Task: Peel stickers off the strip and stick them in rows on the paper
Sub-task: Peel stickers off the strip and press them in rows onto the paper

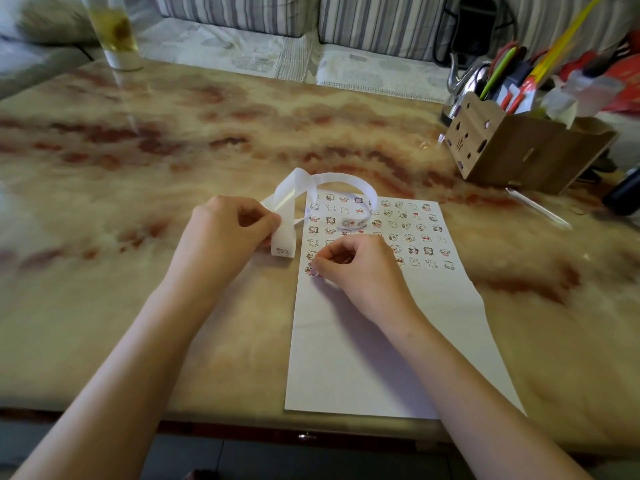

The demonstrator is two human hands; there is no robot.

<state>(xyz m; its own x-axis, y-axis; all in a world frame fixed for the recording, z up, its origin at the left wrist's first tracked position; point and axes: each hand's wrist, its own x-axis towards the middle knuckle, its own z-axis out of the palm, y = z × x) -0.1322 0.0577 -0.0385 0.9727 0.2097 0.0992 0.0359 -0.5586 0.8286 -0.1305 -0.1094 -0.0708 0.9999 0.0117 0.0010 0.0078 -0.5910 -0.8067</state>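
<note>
The glossy surface [173, 150] is cream stone veined with reddish brown. 1 white paper [363, 358] lies flat at its near edge, right of centre, its far half covered with rows of small cartoon stickers [408, 237]. A tall tumbler [116, 32] of yellowish liquid stands at the far left. At the far right stands 1 wooden box [519, 154] crammed with pens, a metal kettle [457, 81] just behind it.

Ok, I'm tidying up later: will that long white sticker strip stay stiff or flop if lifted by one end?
Probably floppy: the long white glossy sticker strip curls in a loose loop over the white paper sheet. Likely very light, since the left hand holds it with just a fingertip pinch. Its sheen suggests it may slide easily.
</note>
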